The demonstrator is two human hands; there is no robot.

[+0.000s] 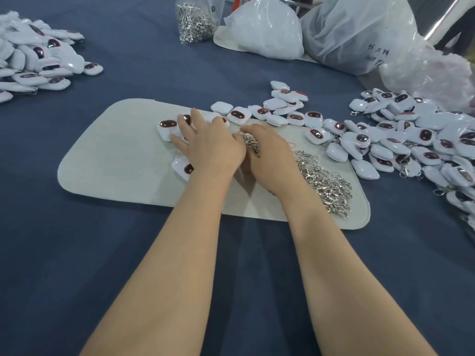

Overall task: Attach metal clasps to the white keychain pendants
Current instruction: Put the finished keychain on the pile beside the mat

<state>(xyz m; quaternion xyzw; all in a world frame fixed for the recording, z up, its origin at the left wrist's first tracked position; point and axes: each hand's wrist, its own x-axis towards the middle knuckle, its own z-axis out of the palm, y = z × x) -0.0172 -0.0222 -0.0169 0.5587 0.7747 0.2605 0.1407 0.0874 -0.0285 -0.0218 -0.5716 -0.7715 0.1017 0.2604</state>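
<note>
My left hand [205,145] lies palm down with spread, straight fingers on several white pendants [168,127] at the middle of the beige mat [108,155]. My right hand [267,152] sits just beside it, fingers curled round a small bunch of metal clasps [252,143] that pokes out between the two hands. A loose heap of metal clasps [326,183] lies on the mat's right part, right of my right wrist. More white pendants with dark red oval windows [290,116] trail across the mat's far edge.
A big pile of pendants [416,142] covers the blue cloth at right, some with clasps on. Another pile [33,57] lies far left. A clear bag of clasps [195,19] and white plastic bags [267,29] stand at the back.
</note>
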